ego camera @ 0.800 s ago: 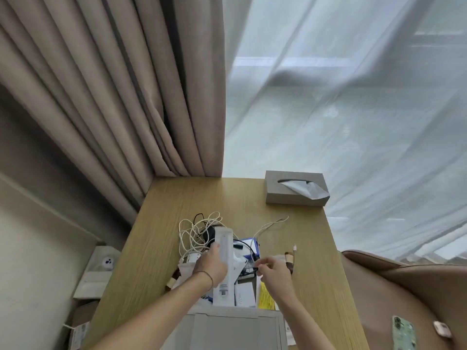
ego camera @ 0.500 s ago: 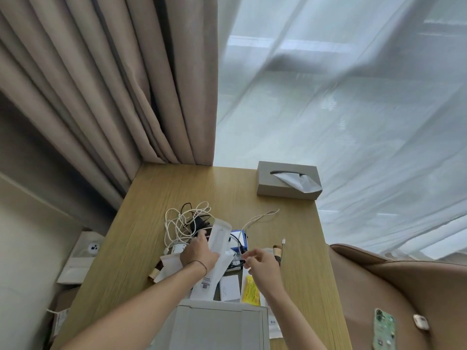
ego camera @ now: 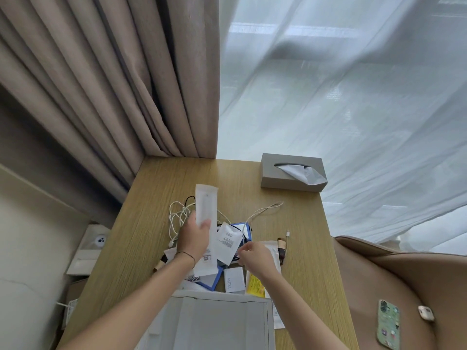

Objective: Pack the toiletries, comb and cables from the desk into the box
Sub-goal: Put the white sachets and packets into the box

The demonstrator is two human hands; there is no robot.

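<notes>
My left hand (ego camera: 193,238) grips a long white paper packet (ego camera: 206,208) and holds it upright over the pile on the desk (ego camera: 141,236). My right hand (ego camera: 255,256) pinches something small and dark at the pile's right edge; what it is I cannot tell. Tangled white cables (ego camera: 178,215) lie behind my left hand, and one white cable (ego camera: 265,209) runs off to the right. A small white sachet (ego camera: 227,239), a blue-edged box (ego camera: 246,229), a white charger (ego camera: 233,280) and a yellow packet (ego camera: 255,285) lie in the pile. The grey box (ego camera: 214,322) stands at the desk's near edge.
A grey tissue box (ego camera: 290,175) stands at the desk's far right. A brown-capped item (ego camera: 281,246) and a cable plug (ego camera: 287,233) lie right of the pile. A phone (ego camera: 388,324) and an earbud case (ego camera: 425,313) rest on the brown chair. Curtains hang behind the desk.
My left hand has raised the long white packet from a tilted lie over the pile to upright and farther back. My right hand stays at the pile's right edge.
</notes>
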